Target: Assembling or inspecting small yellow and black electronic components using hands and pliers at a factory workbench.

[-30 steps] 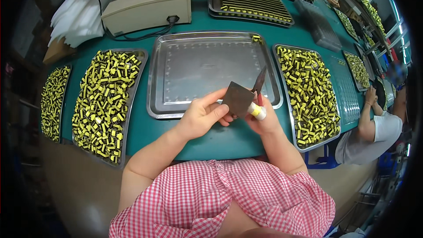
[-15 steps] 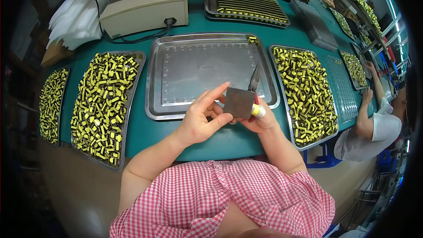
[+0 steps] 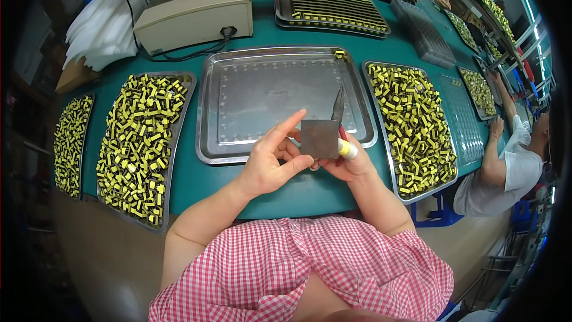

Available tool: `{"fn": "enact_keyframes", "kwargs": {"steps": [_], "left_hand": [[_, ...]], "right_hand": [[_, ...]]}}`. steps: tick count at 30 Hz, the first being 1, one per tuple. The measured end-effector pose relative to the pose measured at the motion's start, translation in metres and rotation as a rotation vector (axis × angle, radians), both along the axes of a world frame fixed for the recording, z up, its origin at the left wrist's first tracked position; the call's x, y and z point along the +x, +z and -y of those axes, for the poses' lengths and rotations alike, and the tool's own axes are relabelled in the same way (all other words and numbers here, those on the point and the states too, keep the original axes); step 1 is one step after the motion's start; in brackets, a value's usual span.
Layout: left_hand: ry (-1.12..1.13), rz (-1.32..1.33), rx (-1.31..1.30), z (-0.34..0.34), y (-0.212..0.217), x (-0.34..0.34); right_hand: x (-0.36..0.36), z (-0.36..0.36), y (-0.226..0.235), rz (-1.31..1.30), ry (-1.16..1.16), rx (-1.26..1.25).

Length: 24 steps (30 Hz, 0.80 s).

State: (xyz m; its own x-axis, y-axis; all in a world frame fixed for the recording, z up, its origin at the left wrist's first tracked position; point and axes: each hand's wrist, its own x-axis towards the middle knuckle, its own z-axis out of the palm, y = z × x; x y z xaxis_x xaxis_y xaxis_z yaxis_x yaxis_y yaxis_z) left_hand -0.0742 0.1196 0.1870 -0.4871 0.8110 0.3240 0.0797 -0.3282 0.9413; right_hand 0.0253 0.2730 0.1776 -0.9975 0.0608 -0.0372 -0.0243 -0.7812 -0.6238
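Over the near edge of a metal tray (image 3: 244,92), my left hand (image 3: 271,161) grips a flat, dark square plate (image 3: 320,139) by its edge, with the index finger stretched up beside it. My right hand (image 3: 356,166) is closed around pointed needle-nose pliers (image 3: 338,109) with red handles, their tips up and away from me. White and yellow tape wraps one right finger. Part of the right fingers is hidden behind the plate. At the tray's far right corner lies a small yellow-and-black component (image 3: 340,55).
Trays heaped with yellow-and-black components stand left (image 3: 193,92) and right (image 3: 372,92). Behind are a tray of ordered rows (image 3: 333,6) and a beige box-shaped device (image 3: 196,21) with a black cable. Clear plastic trays (image 3: 423,33) and a co-worker (image 3: 512,167) are at right.
The plate has turned slightly and shifted a little left. The pliers have swung left and stand more upright. Both hands keep their hold.
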Motion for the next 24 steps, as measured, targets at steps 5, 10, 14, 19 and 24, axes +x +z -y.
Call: {"fn": "enact_keyframes", "kwargs": {"steps": [5,10,14,19,24], "left_hand": [[-0.080,0.053,-0.113,0.003,0.002,-0.003],[-0.091,0.032,-0.098,0.001,-0.003,-0.006],[-0.094,0.003,-0.091,0.003,-0.002,-0.005],[-0.185,0.243,-0.114,0.005,0.007,-0.001],[-0.232,0.487,-0.151,0.000,-0.009,-0.004]], "right_hand": [[0.000,-0.003,-0.001,0.018,-0.027,0.017],[-0.001,-0.004,0.002,0.006,-0.018,0.040],[0.000,-0.003,0.005,-0.023,-0.015,0.102],[0.001,-0.001,-0.007,0.079,-0.111,0.020],[0.000,0.014,0.002,-0.009,-0.332,0.996]]}}
